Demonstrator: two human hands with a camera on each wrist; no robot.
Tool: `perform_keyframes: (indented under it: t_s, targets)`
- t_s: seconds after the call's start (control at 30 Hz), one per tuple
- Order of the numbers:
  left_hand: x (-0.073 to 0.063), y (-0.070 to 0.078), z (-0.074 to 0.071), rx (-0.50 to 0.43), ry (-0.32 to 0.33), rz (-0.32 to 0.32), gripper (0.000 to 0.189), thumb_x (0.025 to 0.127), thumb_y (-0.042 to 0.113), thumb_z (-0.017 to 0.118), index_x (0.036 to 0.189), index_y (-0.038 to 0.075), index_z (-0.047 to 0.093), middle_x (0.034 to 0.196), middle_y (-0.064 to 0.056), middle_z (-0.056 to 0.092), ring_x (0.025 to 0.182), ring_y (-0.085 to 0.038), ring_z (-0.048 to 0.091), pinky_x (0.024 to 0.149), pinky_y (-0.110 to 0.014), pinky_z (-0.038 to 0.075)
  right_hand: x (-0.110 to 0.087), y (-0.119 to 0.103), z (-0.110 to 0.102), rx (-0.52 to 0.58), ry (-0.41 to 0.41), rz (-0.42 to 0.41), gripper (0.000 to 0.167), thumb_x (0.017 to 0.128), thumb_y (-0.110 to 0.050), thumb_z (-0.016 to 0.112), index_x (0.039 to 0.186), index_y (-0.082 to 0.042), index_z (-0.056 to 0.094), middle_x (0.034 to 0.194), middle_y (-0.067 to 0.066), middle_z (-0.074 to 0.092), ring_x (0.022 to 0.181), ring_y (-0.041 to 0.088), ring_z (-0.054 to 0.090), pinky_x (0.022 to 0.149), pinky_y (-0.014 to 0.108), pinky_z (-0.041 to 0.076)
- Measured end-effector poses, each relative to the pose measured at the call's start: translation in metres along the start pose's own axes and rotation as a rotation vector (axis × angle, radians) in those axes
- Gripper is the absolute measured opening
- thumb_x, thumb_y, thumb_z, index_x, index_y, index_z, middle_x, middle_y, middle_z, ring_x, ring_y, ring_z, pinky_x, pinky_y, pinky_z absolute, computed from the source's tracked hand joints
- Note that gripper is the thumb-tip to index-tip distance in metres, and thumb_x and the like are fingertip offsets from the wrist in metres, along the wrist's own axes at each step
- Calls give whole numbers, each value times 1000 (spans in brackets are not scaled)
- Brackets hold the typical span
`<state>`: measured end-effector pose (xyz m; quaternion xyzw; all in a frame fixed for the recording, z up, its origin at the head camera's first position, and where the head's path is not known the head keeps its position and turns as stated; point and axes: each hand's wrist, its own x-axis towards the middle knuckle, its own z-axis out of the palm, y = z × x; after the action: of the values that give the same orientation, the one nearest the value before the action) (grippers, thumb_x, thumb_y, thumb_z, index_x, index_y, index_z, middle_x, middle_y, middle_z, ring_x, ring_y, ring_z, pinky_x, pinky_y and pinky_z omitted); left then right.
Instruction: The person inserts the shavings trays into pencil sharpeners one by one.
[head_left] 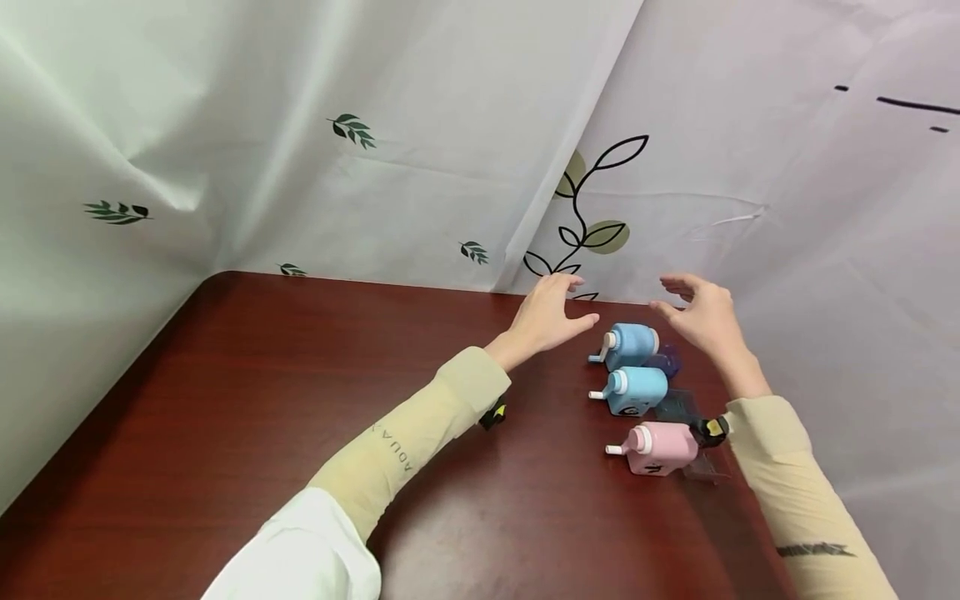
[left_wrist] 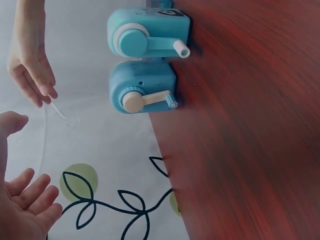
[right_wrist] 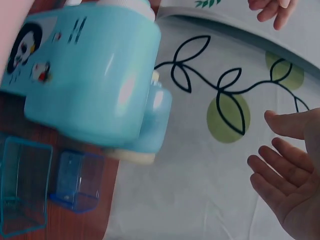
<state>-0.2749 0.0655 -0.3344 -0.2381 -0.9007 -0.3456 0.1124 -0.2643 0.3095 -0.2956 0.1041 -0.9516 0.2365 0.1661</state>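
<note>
Both hands hover empty at the table's far right, their fingers loosely bent and thumbs apart. My left hand [head_left: 546, 315] is left of a blue crank pencil sharpener [head_left: 632, 343], and my right hand [head_left: 705, 317] is above and right of it. Nearer along the right side stand a light-blue sharpener [head_left: 639, 388] with a penguin picture and a pink sharpener [head_left: 664, 446]. Their crank handles point left. Clear plastic shavings bins, a blue bin [right_wrist: 77, 182] and a teal bin [right_wrist: 27, 185], sit beside the sharpeners in the right wrist view.
The dark red-brown wooden table [head_left: 225, 400] stretches left of the sharpeners. A white curtain [head_left: 390, 200] with leaf prints hangs along the table's back and right edges. Black wrist devices [head_left: 708, 431] are strapped near the sleeves.
</note>
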Motion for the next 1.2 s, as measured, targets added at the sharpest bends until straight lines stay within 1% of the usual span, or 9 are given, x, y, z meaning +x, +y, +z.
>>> perform_keyframes:
  t_s: [0.13,0.27,0.4,0.53,0.63,0.87,0.93,1.1,1.2]
  targets:
    - [7,1,7,-5,-8,-12,56,88,41,65,134,13,51,135,-1,54,127,-18,46,104,-29,41,1,7,-2,4,7,15,44,86,-20,71,122,3,61,119,27,63,109,47,59,92,54,47]
    - [13,4,12,-20,-39,-21,57,88,41,65,135,13,51,137,-2,53,131,-18,43,106,-30,40,0,15,-1,7,0,23,44,87,-21,70,121,5,60,119,28,62,110,47,59,93,55,46]
    - [17,6,17,-17,-69,-17,59,88,42,65,137,13,50,137,-2,53,132,-18,43,107,-31,39,-1,23,2,2,0,21,43,87,-20,70,121,6,60,119,29,62,108,47,60,91,56,47]
    - [21,5,22,-16,-93,-18,60,88,42,64,138,13,49,138,-1,53,131,-18,44,108,-33,39,-1,30,3,5,0,26,42,87,-18,71,120,6,61,118,29,62,106,46,61,89,55,48]
    - [24,2,26,-33,-100,-30,58,88,41,65,137,13,49,137,-2,54,130,-18,46,108,-33,39,-2,35,2,9,-12,37,44,88,-20,70,121,7,60,119,30,62,107,46,61,88,55,48]
    - [30,-2,34,-84,-95,-30,56,88,40,65,134,11,52,133,-5,57,125,-18,50,105,-31,41,-7,43,-5,-1,-34,85,47,90,-25,67,124,7,58,123,31,59,111,47,58,91,57,46]
    - [31,-3,37,-89,-91,-48,57,88,41,66,135,11,52,132,-4,57,124,-18,50,104,-30,41,-8,45,-5,1,-42,92,49,92,-29,63,124,8,57,123,32,58,111,47,57,91,57,46]
    - [30,-5,45,-161,-100,-107,58,88,41,66,135,10,52,131,-4,58,122,-17,53,101,-28,44,-12,55,-3,3,-60,104,55,96,-37,56,126,9,56,124,33,57,112,49,56,91,58,45]
    - [31,-7,48,-198,-103,-124,58,88,40,66,135,9,53,130,-4,58,122,-18,54,100,-29,44,-13,61,1,-4,-74,103,57,97,-39,54,126,9,55,123,34,57,111,48,57,90,59,45]
